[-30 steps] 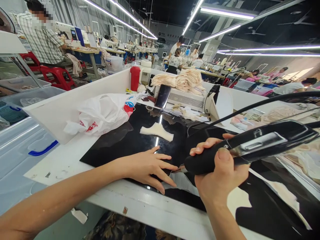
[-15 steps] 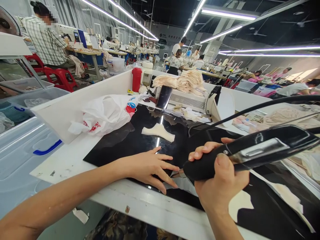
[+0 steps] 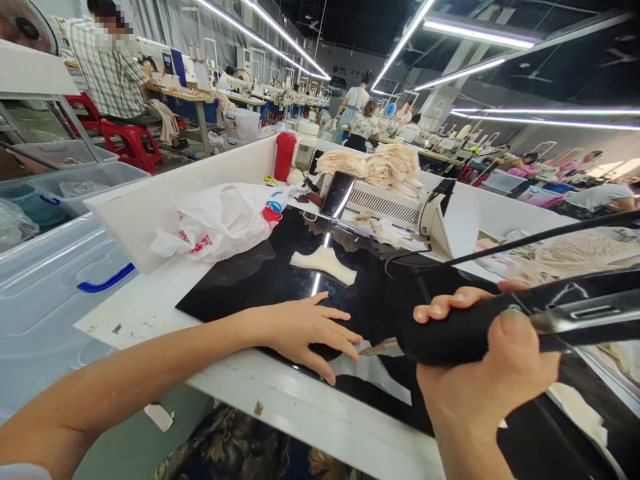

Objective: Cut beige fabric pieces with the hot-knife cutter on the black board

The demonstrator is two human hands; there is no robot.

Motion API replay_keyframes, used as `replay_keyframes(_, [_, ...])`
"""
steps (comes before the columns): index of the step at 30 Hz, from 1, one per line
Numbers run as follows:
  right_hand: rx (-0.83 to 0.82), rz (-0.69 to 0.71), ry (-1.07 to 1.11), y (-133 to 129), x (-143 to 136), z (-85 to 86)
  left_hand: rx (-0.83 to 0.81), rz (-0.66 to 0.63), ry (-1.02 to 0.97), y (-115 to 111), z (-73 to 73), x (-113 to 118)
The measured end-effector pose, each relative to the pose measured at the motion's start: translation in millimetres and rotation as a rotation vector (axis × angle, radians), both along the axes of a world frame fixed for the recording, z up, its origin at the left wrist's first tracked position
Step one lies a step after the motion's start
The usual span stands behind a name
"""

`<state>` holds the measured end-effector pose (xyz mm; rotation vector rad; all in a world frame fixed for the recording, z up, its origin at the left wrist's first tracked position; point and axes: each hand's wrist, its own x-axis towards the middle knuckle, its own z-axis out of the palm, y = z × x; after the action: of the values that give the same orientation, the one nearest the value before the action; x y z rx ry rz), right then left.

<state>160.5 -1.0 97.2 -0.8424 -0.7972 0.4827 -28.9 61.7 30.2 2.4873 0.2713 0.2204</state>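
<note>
My right hand [image 3: 487, 367] grips a corded black hand tool [image 3: 455, 333] with a silver side strip and a narrow metal tip [image 3: 383, 348]. The tip points left, close to the fingertips of my left hand [image 3: 310, 333]. My left hand lies flat with its fingers spread over a thin, translucent pale piece [image 3: 385, 380] on the black sheet [image 3: 235, 280]. Part of that piece is hidden under my fingers. Farther back on the sheet lies a cream, curved stack of cut pieces [image 3: 324, 265]. Another cream piece [image 3: 580, 413] shows to the right of my right wrist.
A white plastic bag [image 3: 220, 223] lies at the left, near the table's raised white border [image 3: 135, 230]. Behind the sheet are a phone [image 3: 338, 193], a red cup [image 3: 285, 157] and cream fabric bundles [image 3: 375, 163]. The tool's cable [image 3: 525, 240] crosses the right side. Co-workers sit beyond.
The tool and my right hand have shifted right, drawing the tip back from between my left fingers. My left hand stays spread in nearly the same place. The view has moved slightly.
</note>
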Motion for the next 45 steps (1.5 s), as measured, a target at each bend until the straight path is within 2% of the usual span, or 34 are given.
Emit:
replay_keyframes(6, [-0.002,0.034,-0.024,-7.7,-10.1,-2.4,-0.06,0.021,0.005,-0.7,3.8,1.0])
replay_keyframes(15, [-0.002,0.145,-0.006,-10.7,-26.5,-10.9,-0.051,0.042,0.033,-2.4,9.9,3.5])
replay_keyframes(24, [0.043,0.148,-0.065,-12.2,-27.1,-17.2,-0.055,0.028,0.044,-0.9,8.9,4.3])
replay_keyframes(40, [0.038,0.204,-0.045,-14.1,-36.8,-17.0,-0.055,0.016,0.034,-0.4,7.7,3.4])
replay_keyframes(45, [0.043,0.111,-0.035,-8.4,-19.5,-5.3,-0.003,0.042,-0.039,1.7,2.6,-2.8])
